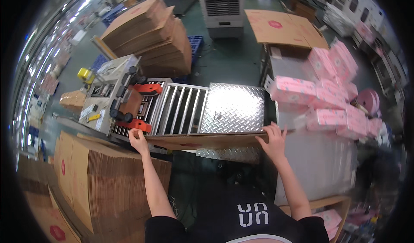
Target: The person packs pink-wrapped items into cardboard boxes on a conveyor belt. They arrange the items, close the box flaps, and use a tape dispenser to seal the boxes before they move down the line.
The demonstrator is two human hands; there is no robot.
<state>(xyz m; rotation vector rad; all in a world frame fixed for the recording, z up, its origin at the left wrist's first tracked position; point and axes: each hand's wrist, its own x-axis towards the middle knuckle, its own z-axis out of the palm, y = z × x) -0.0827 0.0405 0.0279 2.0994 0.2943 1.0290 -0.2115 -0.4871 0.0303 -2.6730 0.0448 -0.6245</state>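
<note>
A flattened cardboard carton [207, 141] stands on edge in front of me, along the near side of the roller conveyor [182, 109] and the diamond-plate metal sheet [233, 109]. At the carton's left end, my left hand [138, 141] pinches it with fingers curled, close to the orange guide of the carton sealing machine [108, 96]. My right hand [273, 139] grips the top edge near the right end, thumb on the near side and fingers spread over the edge. Pink printed packs [294, 91] lie piled to the right of the metal sheet.
Stacked flat cartons [129, 178] rise at the near left, with another stack [155, 39] at the far left. A metal table [317, 165] is on the right. An open carton [343, 207] with pink packs sits near right. An air cooler [223, 10] stands beyond the conveyor.
</note>
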